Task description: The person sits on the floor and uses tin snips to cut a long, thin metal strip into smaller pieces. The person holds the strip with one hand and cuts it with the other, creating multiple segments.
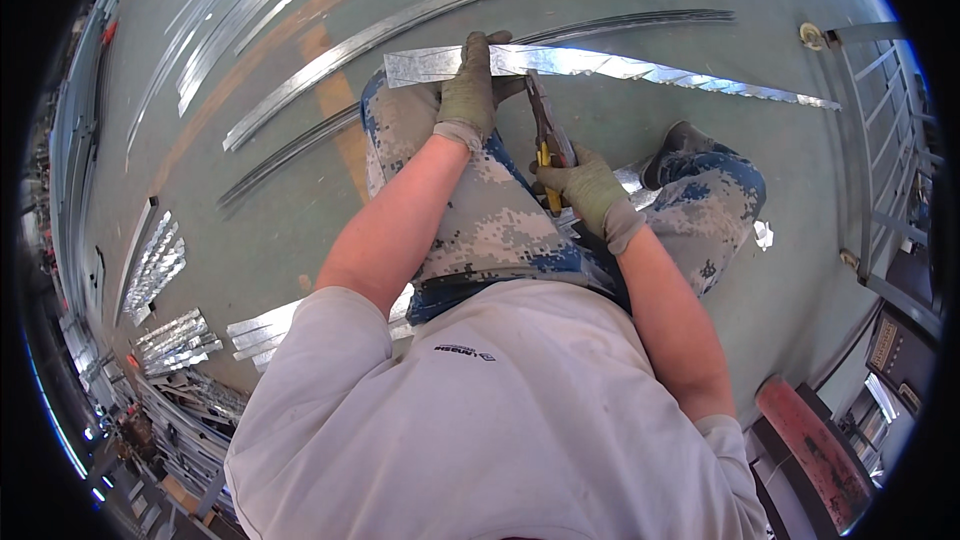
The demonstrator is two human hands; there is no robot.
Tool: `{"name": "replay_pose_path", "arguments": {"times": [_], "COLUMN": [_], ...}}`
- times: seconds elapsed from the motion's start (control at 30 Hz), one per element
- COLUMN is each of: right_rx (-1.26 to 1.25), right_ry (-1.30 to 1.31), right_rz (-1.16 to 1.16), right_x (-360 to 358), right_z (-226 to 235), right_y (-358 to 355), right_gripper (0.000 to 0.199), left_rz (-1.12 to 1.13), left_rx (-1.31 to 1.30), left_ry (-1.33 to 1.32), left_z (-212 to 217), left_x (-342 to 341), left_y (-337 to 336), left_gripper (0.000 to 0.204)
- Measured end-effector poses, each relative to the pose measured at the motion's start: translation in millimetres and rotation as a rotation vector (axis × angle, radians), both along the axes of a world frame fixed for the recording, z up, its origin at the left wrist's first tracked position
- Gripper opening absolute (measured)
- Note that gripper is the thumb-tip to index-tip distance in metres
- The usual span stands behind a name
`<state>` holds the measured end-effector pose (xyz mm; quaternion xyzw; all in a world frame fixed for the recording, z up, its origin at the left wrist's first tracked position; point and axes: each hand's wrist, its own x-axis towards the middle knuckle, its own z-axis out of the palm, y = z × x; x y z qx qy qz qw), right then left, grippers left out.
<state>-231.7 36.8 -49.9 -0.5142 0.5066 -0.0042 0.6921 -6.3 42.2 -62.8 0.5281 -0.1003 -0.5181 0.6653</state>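
A long shiny sheet-metal strip (575, 62) lies crosswise above my knees, with notches or folds along its right part where it tapers toward the far end. My gloved left hand (468, 92) is closed around it near its wide left end. In my gloved right hand (588, 187) is a pair of tin snips (546, 140) with yellow on the handles. Their jaws point up to the strip's lower edge, just right of my left hand. Whether the blades have bitten into the metal I cannot tell. Part of the handles is hidden by my right fingers.
Long metal profiles (420, 10) and thin dark strips (290, 152) lie on the green floor ahead. Notched metal pieces (155, 265) are stacked at the left. A wheeled metal frame (880, 120) stands at the right, with a red cylinder (815, 450) at lower right.
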Motion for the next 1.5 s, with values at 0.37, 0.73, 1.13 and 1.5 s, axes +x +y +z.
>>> {"name": "replay_pose_path", "arguments": {"times": [0.37,0.73,1.13,1.5], "right_rx": [0.045,0.095,0.387,-0.319], "right_ry": [-0.046,-0.067,-0.254,0.245], "right_rz": [-0.039,-0.068,-0.230,0.141], "right_x": [3.6,12.8,17.3,28.6], "right_z": [-8.9,16.4,33.0,-19.1], "right_y": [5.2,10.1,12.4,16.3], "right_gripper": [0.048,0.046,0.058,0.054], "left_rz": [0.053,-0.028,0.093,0.080], "left_rx": [0.037,0.025,-0.096,-0.109], "left_ry": [0.009,-0.014,-0.014,0.042], "left_z": [5.0,3.6,0.5,2.5], "left_x": [-2.7,2.1,2.9,3.5], "left_y": [-1.0,-0.1,1.3,2.2], "left_gripper": [0.058,0.052,0.045,0.045]}}
